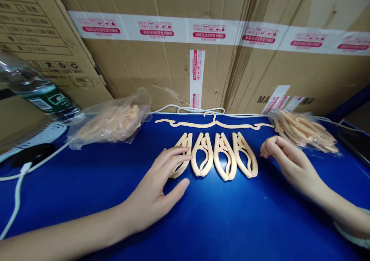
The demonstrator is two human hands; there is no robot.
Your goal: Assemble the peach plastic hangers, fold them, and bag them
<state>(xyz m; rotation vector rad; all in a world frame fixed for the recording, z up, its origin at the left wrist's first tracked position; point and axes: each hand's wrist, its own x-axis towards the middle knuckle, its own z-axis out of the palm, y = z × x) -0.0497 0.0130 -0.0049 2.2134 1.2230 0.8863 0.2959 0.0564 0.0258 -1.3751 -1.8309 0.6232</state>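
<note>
Several folded beige hangers, among them one (202,155) near the middle and one (245,155) at the right end, lie in a row on the blue table (225,222). Behind them lies an unfolded hanger (196,125) with its hook toward the boxes. My left hand (157,186) has its fingers apart over the leftmost folded hanger (185,163), partly covering it. My right hand (289,159) is right of the row with its fingers curled in; whether they hold anything is hidden.
Bags of beige hangers lie at the left (110,124) and right (305,132). A bottle (43,87), a black round object (33,154) and white cables are at the left. Cardboard boxes (162,72) stand behind. A dark object (355,143) lies at the right edge.
</note>
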